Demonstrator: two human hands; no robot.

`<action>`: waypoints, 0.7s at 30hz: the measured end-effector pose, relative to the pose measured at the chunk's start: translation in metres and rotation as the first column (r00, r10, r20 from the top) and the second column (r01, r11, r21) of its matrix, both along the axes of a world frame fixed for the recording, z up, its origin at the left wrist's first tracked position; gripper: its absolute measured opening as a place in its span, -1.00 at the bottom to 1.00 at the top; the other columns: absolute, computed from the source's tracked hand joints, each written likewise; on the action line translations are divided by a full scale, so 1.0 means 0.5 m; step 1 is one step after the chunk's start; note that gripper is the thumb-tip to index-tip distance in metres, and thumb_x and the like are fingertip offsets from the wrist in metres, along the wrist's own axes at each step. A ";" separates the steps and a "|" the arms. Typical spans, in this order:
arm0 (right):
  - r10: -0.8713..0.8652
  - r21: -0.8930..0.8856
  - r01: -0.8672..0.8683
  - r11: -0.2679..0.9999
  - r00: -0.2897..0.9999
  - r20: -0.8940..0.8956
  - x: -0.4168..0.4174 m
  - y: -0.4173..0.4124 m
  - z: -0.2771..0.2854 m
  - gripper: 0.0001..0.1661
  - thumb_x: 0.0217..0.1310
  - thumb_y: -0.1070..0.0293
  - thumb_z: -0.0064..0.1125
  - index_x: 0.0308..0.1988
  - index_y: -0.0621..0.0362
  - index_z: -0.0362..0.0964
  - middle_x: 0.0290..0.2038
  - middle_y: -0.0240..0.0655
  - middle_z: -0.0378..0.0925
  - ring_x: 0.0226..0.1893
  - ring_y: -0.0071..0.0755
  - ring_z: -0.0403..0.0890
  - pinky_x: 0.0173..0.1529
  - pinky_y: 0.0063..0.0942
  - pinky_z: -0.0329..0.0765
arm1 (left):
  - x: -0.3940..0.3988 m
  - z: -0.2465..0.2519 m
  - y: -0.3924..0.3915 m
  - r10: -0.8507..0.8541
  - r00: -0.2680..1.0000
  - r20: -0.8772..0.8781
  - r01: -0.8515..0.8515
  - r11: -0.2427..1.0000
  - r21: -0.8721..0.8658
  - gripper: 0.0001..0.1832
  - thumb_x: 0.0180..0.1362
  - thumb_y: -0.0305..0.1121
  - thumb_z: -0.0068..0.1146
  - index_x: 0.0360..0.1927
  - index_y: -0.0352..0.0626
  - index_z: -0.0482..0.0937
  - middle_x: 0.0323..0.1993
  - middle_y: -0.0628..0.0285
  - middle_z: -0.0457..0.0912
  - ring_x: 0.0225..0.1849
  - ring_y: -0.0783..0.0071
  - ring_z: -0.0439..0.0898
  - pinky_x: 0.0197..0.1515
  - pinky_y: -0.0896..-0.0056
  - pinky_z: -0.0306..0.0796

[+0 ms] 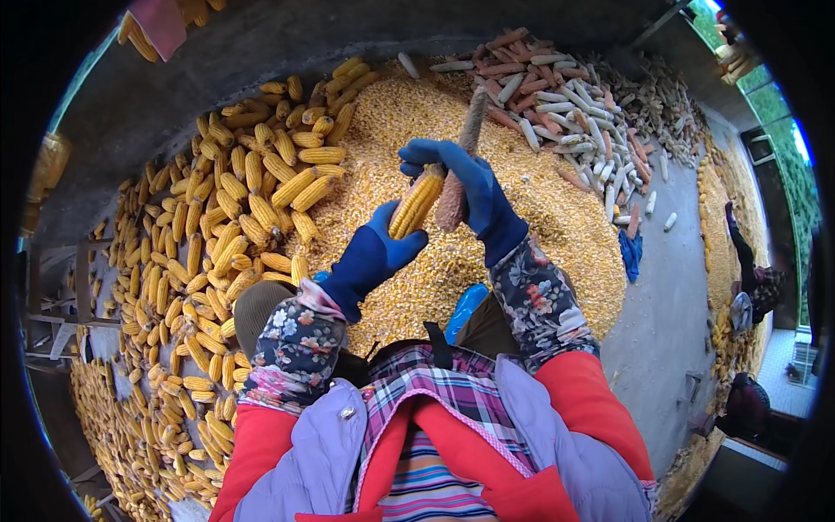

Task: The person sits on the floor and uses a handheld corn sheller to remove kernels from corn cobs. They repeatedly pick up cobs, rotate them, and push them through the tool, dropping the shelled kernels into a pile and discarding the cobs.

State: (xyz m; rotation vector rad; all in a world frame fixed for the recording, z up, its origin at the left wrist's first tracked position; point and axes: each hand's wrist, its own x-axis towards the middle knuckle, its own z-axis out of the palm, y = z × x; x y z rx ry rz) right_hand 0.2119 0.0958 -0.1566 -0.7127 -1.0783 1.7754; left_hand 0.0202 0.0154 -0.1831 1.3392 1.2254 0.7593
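Note:
My left hand [386, 246], in a blue work glove, grips the lower end of an ear of yellow corn [417, 202]. The ear tilts up to the right, and its top reaches the fingers of my gloved right hand [471, 186]. In my right hand is a bare reddish-brown corn cob [450, 207], which lies against the palm beside the ear. A rough brown rod-like piece, maybe another cob, stands out above that hand; where the two meet is hidden. Beneath both hands spreads a wide heap of loose corn kernels [554, 215].
Whole ears of corn [225, 196] are piled on the left. Stripped cobs [574, 104] lie at the upper right, near a wall. A blue cloth or glove [631, 253] rests at the heap's right edge, on the grey floor [665, 293]. Another person [763, 287] is at the far right.

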 end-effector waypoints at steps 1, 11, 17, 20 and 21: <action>-0.013 0.000 0.013 1.000 0.999 0.036 -0.004 -0.001 -0.006 -0.43 0.49 0.07 0.12 0.19 0.35 0.50 0.08 -0.06 0.64 0.09 -0.18 0.66 0.22 -0.21 0.58 | 0.013 -0.014 -0.008 0.118 0.977 -0.179 -0.072 0.967 0.242 -0.37 0.24 -0.14 0.35 0.27 -0.28 0.43 -0.06 0.03 0.69 -0.06 0.21 0.71 0.00 0.23 0.56; -0.266 0.336 0.148 0.930 0.903 0.338 -0.034 -0.007 -0.027 -0.79 0.44 0.35 0.19 -0.12 0.27 0.63 -0.22 -0.28 0.72 -0.18 -0.41 0.72 -0.03 -0.38 0.64 | -0.049 0.054 -0.016 -0.051 0.816 0.576 0.341 0.847 -0.409 -0.46 0.34 0.02 0.21 0.11 -0.26 0.52 -0.24 0.18 0.66 -0.27 0.43 0.67 -0.21 0.34 0.55; -0.079 0.092 0.063 0.994 0.980 0.184 -0.019 -0.005 0.009 -0.52 0.52 0.14 0.07 0.18 0.29 0.51 0.10 -0.10 0.63 0.09 -0.23 0.66 0.21 -0.25 0.59 | -0.029 0.048 -0.004 -0.006 0.935 0.355 0.113 0.953 -0.283 -0.47 0.30 -0.10 0.26 0.17 -0.27 0.50 -0.21 0.21 0.64 -0.25 0.50 0.62 -0.18 0.35 0.52; -0.013 -0.087 0.015 0.996 1.000 0.028 -0.037 -0.019 -0.041 -0.33 0.50 0.14 0.11 0.40 0.29 0.27 0.35 -0.07 0.40 0.30 -0.15 0.49 0.35 -0.14 0.48 | 0.006 -0.034 0.010 0.175 0.954 -0.245 -0.144 0.980 0.141 -0.37 0.18 -0.14 0.34 0.21 -0.33 0.45 -0.16 -0.11 0.69 -0.16 -0.01 0.71 -0.09 0.11 0.57; -0.063 -0.096 0.068 0.993 0.996 0.056 -0.057 -0.025 -0.059 -0.40 0.49 0.17 0.15 0.34 0.29 0.37 0.28 -0.12 0.49 0.25 -0.18 0.54 0.31 -0.16 0.51 | 0.011 -0.064 0.010 0.240 0.904 -0.353 -0.121 0.937 0.327 -0.36 0.16 -0.16 0.33 0.22 -0.34 0.44 -0.12 -0.21 0.68 -0.12 -0.15 0.70 -0.06 0.05 0.57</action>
